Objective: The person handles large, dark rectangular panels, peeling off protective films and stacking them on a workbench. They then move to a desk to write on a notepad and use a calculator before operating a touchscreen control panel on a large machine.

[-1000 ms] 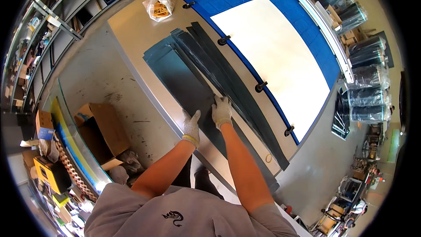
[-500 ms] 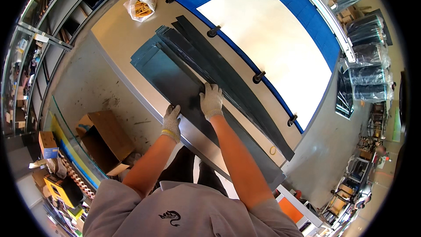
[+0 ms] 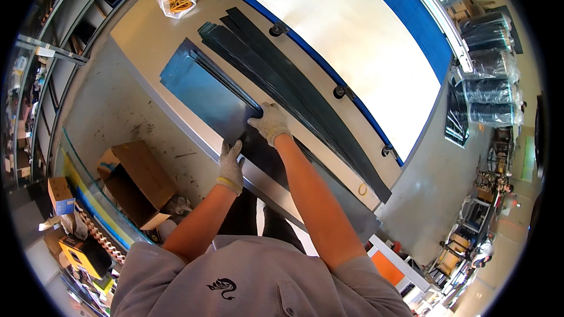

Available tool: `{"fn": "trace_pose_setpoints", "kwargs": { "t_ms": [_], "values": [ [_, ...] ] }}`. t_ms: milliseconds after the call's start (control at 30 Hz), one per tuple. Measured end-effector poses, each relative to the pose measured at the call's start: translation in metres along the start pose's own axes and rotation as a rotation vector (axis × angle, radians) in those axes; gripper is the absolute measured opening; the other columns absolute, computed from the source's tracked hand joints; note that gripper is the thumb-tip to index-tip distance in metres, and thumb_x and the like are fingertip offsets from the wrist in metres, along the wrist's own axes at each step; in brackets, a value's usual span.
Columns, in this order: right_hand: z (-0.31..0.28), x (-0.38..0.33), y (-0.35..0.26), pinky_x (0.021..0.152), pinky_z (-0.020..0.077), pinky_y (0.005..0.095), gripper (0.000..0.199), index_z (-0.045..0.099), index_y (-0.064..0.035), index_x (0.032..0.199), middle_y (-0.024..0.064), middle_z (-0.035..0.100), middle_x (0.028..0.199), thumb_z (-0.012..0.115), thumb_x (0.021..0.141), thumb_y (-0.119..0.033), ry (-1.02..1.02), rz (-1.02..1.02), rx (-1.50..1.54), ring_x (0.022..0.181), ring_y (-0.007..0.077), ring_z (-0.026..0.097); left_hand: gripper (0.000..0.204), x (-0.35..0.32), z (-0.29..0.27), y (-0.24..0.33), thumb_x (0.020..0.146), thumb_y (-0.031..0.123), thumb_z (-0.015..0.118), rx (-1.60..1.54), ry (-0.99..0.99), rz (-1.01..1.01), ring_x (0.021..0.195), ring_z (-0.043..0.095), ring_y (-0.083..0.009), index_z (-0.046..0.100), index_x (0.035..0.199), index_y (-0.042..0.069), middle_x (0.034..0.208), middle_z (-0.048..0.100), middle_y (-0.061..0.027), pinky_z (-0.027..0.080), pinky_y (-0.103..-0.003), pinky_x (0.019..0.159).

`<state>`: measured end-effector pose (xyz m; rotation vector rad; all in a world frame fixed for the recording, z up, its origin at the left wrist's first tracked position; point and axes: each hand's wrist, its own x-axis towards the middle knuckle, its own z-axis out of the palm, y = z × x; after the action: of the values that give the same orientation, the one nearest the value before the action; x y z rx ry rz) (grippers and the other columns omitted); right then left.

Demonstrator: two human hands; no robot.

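A long, glossy dark sheet (image 3: 205, 91) lies lengthwise along the near side of the table, its far edge curled up into a narrow fold. My right hand (image 3: 271, 123), in a pale knit glove, has its fingers bent over that raised edge. At the sheet's near edge rests my left hand (image 3: 231, 167), gloved alike, its fingers stretched and slightly apart. Whether any layers lie beneath the sheet, I cannot tell. Beyond it, a stack of long dark strips (image 3: 294, 91) runs alongside, slightly fanned at its left end.
A clear bag of yellow-orange bands (image 3: 178, 0) stands at the table's far left; a single band (image 3: 362, 189) lies near the right end. Black clamps (image 3: 339, 92) line a blue strip before a large white sheet (image 3: 352, 41). An open cardboard box (image 3: 138, 182) sits on the floor at left.
My right hand has shifted left and slightly nearer, and the sheet's far edge now curls up beside it. My left hand stays at the near edge. The whole view has shifted slightly.
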<state>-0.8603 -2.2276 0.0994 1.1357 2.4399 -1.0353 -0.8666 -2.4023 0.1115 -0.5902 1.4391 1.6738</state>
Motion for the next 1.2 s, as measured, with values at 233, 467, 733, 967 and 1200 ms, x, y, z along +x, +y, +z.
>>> {"fn": "trace_pose_setpoints", "kwargs": {
  "t_ms": [233, 467, 733, 967, 1200],
  "values": [
    [-0.015, 0.011, 0.025, 0.089, 0.0483, 0.0397, 0.057, 0.059, 0.0004, 0.113, 0.0262, 0.064, 0.108, 0.077, 0.07, -0.032, -0.223, -0.162, 0.132, 0.104, 0.0366, 0.061, 0.073, 0.002, -0.02, -0.013, 0.086, 0.026, 0.07, -0.031, -0.055, 0.03, 0.123, 0.041, -0.0207, 0.032, 0.146, 0.011, 0.138, 0.042, -0.0024, 0.032, -0.04, 0.103],
    [-0.015, -0.018, 0.022, 0.092, 0.0463, 0.0413, 0.053, 0.063, 0.0012, 0.112, 0.0247, 0.064, 0.108, 0.075, 0.069, -0.028, -0.08, -0.367, -0.058, 0.104, 0.04, 0.06, 0.097, -0.003, -0.024, 0.0, 0.081, 0.031, 0.075, 0.473, -0.242, 0.215, 0.139, 0.031, -0.0346, 0.015, 0.152, 0.005, 0.156, 0.015, -0.0204, 0.027, -0.04, 0.113],
    [0.0, -0.053, 0.0, 0.077, 0.0528, 0.0438, 0.024, 0.066, -0.008, 0.097, 0.0144, 0.069, 0.086, 0.068, 0.074, -0.015, 0.069, -0.347, -0.102, 0.084, 0.0347, 0.068, 0.08, 0.039, 0.061, 0.124, 0.064, 0.041, 0.08, 2.297, -0.607, 1.387, 0.128, 0.045, -0.0308, 0.052, 0.132, 0.009, 0.13, 0.056, -0.0116, 0.024, -0.049, 0.114],
    [-0.03, -0.065, 0.101, 0.08, 0.0538, 0.0431, 0.051, 0.066, -0.0046, 0.112, 0.0168, 0.07, 0.095, 0.079, 0.068, -0.029, -0.355, -0.029, 0.033, 0.087, 0.0318, 0.069, 0.033, 0.076, 0.065, 0.113, 0.061, 0.029, 0.081, 2.215, -0.799, 1.235, 0.088, 0.061, -0.0333, 0.067, 0.08, 0.006, 0.084, 0.066, -0.0135, 0.045, -0.044, 0.085],
    [-0.055, -0.2, 0.274, 0.088, 0.0492, 0.0414, 0.058, 0.065, -0.0025, 0.112, 0.0162, 0.068, 0.106, 0.082, 0.063, -0.028, -0.358, 0.204, 0.091, 0.099, 0.0322, 0.064, 0.034, 0.067, 0.062, 0.113, 0.06, 0.028, 0.081, 2.179, -0.781, 1.294, 0.086, 0.061, -0.033, 0.068, 0.082, 0.005, 0.084, 0.066, -0.0122, 0.046, -0.043, 0.084]
  ]
}}
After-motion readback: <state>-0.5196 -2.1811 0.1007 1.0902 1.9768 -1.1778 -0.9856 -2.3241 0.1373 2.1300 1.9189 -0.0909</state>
